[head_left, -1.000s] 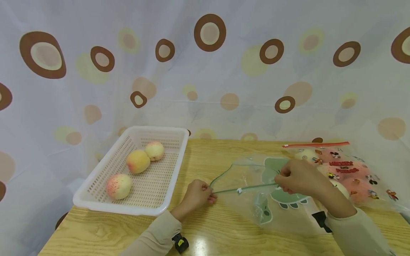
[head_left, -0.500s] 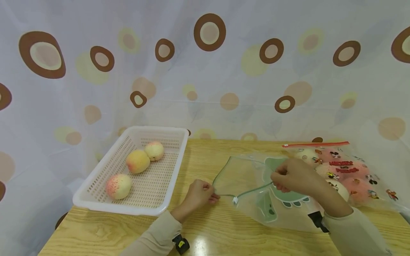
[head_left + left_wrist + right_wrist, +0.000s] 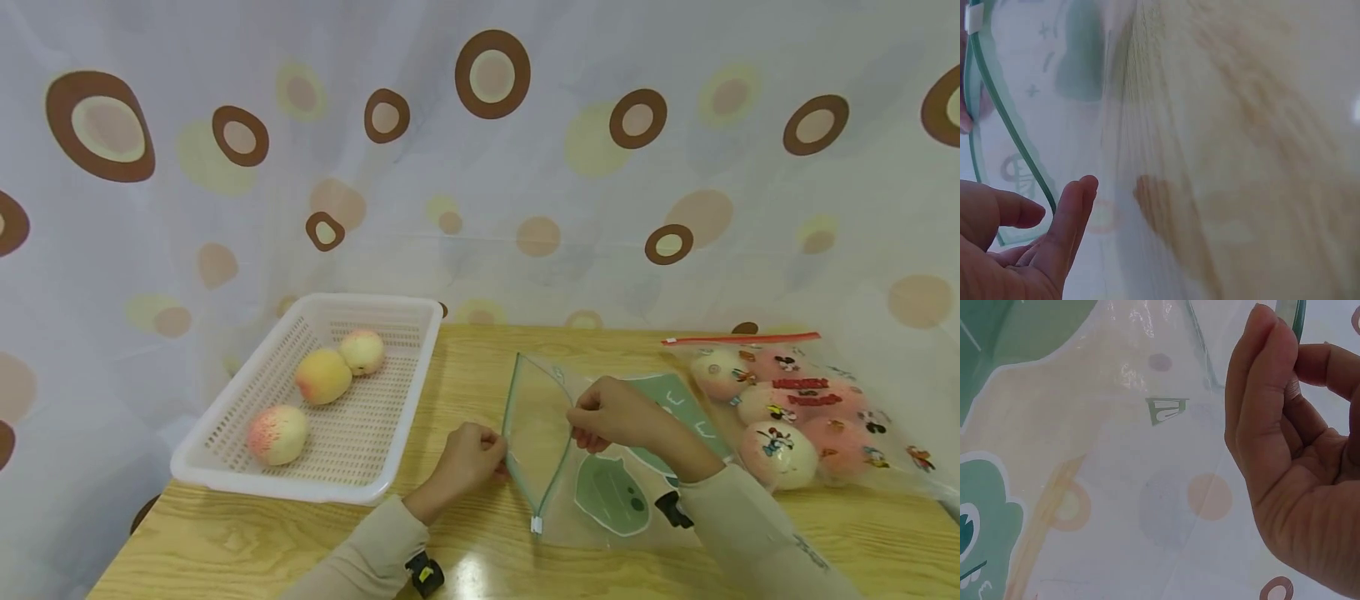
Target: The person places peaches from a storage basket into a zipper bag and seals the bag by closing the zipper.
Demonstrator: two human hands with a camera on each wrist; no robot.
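Pinching opposite lips of the clear green-printed bag (image 3: 611, 500), the left hand (image 3: 468, 457) and the right hand (image 3: 618, 417) held its mouth spread between them, above the counter (image 3: 225, 542). Both hands were narrowed to small grips on the thin edge. The likeliest trouble was a slip: the film looked slick and limp, so had either pinch loosened, the lips could have sagged together. Pulling too far apart might have strained the corner where the slider (image 3: 536, 525) sat, nearer the body than both hands. The right sleeve (image 3: 757, 525) reached across the bag's printed part, and the black strap (image 3: 672, 510) could have snagged the plastic and dragged the mouth askew. Beyond the right hand lay a filled bag (image 3: 802, 400), which an outward elbow might have shoved. Left of the left hand stood the white basket (image 3: 292, 492) of three peach-like fruits (image 3: 322, 377); a careless forearm could have knocked it and set them rolling.
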